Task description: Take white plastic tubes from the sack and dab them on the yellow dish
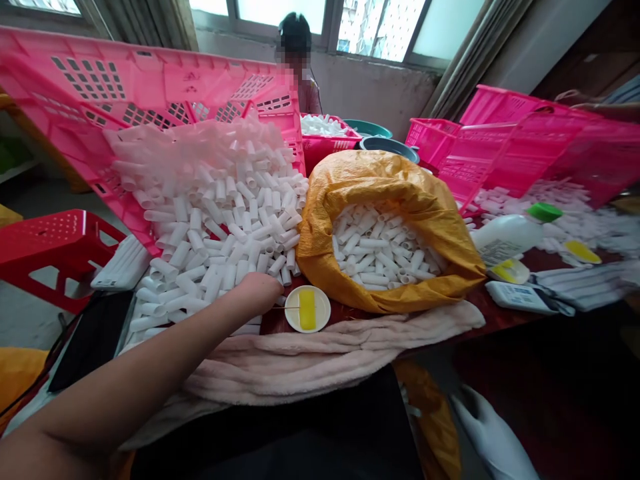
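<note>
The left hand (257, 290) reaches forward on a bare arm and rests at the near edge of a heap of short white plastic tubes (215, 220). It is seen from the back with the fingers curled under and out of sight, so I cannot tell whether they close on a tube or only press against the pile. The knuckles touch the nearest tubes. Just beside the hand to the right lies a small round white dish with a yellow strip in it (307, 309), and a thin stick runs between hand and dish.

The right hand (487, 433), in a white glove, hangs low at the right, below the table edge, fingers loosely spread and grasping nothing.

The tubes are pale, hollow and stubby, all alike, lying at every angle. The heap spills out of a large pink plastic lattice crate (100, 87) tipped on its side and reaches down to the table edge. More of the same tubes fill a crumpled orange-yellow plastic bag (390, 193) standing open just right of the heap.

A pale pink towel (320, 353) is draped along the near table edge. To the right a white bottle with a green cap (510, 233) lies on its side, with a second tipped pink crate (525, 140) behind it. A red plastic stool (55, 247) stands at the left, and another person (295, 40) sits beyond the table
</note>
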Demonstrator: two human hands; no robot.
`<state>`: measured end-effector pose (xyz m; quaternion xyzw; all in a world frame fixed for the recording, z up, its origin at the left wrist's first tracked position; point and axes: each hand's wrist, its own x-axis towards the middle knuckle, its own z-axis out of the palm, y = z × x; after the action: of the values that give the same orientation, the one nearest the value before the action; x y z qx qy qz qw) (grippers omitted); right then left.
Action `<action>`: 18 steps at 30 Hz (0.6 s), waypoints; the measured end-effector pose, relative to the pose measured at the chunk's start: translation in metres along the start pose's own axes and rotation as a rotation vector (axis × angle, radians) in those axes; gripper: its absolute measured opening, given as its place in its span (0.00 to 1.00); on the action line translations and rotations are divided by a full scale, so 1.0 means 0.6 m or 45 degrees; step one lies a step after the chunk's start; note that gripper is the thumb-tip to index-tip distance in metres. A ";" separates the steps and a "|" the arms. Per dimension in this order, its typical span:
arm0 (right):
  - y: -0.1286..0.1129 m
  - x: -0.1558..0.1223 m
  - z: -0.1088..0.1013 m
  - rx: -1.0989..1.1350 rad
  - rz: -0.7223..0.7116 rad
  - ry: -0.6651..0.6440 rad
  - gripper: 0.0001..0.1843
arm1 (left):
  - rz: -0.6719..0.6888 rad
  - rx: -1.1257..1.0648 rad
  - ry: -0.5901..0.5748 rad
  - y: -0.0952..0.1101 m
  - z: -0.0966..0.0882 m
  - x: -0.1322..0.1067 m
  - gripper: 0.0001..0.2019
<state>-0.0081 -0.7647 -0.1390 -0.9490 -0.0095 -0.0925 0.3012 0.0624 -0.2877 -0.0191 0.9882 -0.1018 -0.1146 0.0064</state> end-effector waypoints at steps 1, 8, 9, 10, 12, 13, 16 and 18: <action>-0.030 0.013 0.001 0.000 0.052 0.013 0.13 | -0.005 -0.026 0.039 0.000 -0.001 0.001 0.11; -0.315 0.189 0.026 0.259 -0.590 0.036 0.15 | -0.134 -0.693 0.145 -0.028 -0.010 -0.047 0.17; -0.344 0.218 0.035 0.162 -0.687 0.010 0.16 | -0.137 -0.877 0.170 -0.029 -0.006 -0.056 0.17; -0.368 0.245 0.044 0.024 -0.764 -0.062 0.17 | -0.147 -1.048 0.214 -0.027 0.002 -0.063 0.17; -0.402 0.289 0.062 -0.266 -0.840 -0.247 0.20 | -0.180 -1.246 0.335 -0.020 0.022 -0.072 0.17; -0.413 0.303 0.069 -0.378 -0.845 -0.324 0.20 | -0.190 -1.245 0.396 -0.014 0.034 -0.074 0.17; -0.425 0.313 0.074 -0.522 -0.783 -0.355 0.16 | -0.190 -0.938 0.534 0.005 0.068 -0.073 0.20; -0.420 0.296 0.067 -0.426 -0.691 -0.221 0.13 | -0.165 -0.680 0.568 0.018 0.085 -0.070 0.17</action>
<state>0.1546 -0.5421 0.0049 -0.9526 -0.2721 -0.0885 0.1034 0.0090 -0.2890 -0.0589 0.9567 -0.0015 0.0813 0.2794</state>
